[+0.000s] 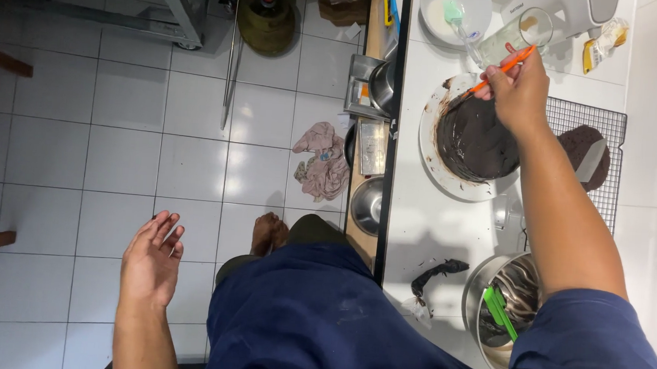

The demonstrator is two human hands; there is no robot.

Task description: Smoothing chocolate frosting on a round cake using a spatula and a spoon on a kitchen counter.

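A small clear crinkled plastic packet (605,43) lies at the far right corner of the white counter (416,235), beside a white box-shaped appliance (563,13). The right hand (518,90) is clenched around an orange-handled spatula (503,70), its long axis slanting from far right down to near left, tip on the dark chocolate-covered round cake (474,139) on a white plate (431,149). The left hand (153,257) hangs released, fingers spread, over the white tiled floor (79,154).

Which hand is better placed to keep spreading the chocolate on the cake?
The right hand. It grips the orange spatula at the edge of the chocolate cake on its white plate. The left hand hangs open over the floor, away from the counter.
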